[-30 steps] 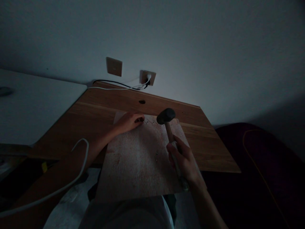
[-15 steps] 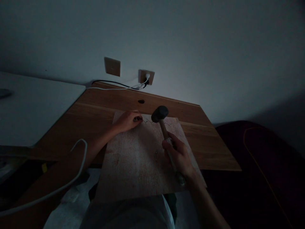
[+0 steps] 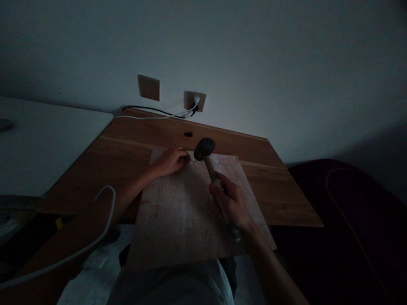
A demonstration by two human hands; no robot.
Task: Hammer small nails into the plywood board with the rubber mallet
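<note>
My right hand (image 3: 229, 200) is wrapped round the handle of a mallet (image 3: 204, 149) with a dark, rounded head. The head hangs over the far part of a pale, worn wooden board (image 3: 171, 216), just right of my left hand (image 3: 174, 162). My left hand rests at the board's far left, thumb and fingertips pinched together; what they hold is too small and dark to make out. Along the board's far part runs a thin zigzag line (image 3: 224, 164), partly hidden behind the mallet. A few tiny bits (image 3: 208, 203) lie near the middle of the board.
Under the board is a brown wooden desk (image 3: 286, 199) with a cable hole (image 3: 188, 134). Plugs and cables (image 3: 152, 117) run from a wall socket (image 3: 199, 96). A white panel (image 3: 47, 148) stands at left. A white cable (image 3: 110, 216) crosses my left forearm. Dark fabric (image 3: 318, 254) lies at right.
The mallet and my right hand have moved a little to the left, bringing the head closer to my left hand. My left hand stays in place.
</note>
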